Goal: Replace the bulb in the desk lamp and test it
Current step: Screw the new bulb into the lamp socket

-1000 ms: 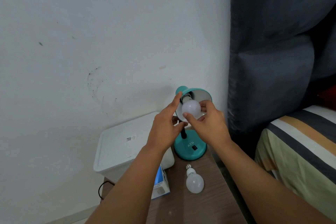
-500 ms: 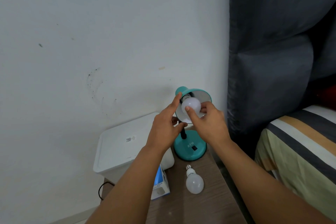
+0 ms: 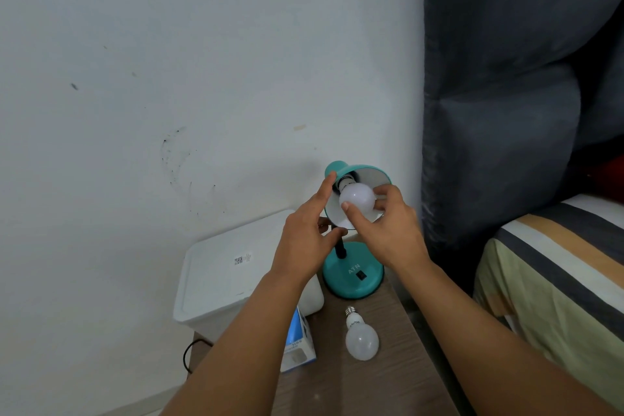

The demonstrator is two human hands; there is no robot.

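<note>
A teal desk lamp (image 3: 353,275) stands on a wooden bedside table (image 3: 381,378), its shade (image 3: 371,176) tipped toward me. A white bulb (image 3: 358,197) sits at the socket inside the shade. My right hand (image 3: 388,230) pinches this bulb between thumb and fingers. My left hand (image 3: 309,233) steadies the shade's left rim, forefinger stretched up along it and thumb near the lamp's black neck. A second white bulb (image 3: 360,338) lies on the table in front of the lamp base, screw cap pointing away from me.
A blue and white bulb box (image 3: 299,344) lies by my left forearm. A white lidded bin (image 3: 219,280) stands left of the table against the wall. A black cable (image 3: 187,356) hangs below it. A dark padded headboard (image 3: 506,111) and striped bed (image 3: 557,280) are on the right.
The bulb has moved up from just outside the shade to the socket. My right fingers have shifted around it. My left hand stays on the shade rim.
</note>
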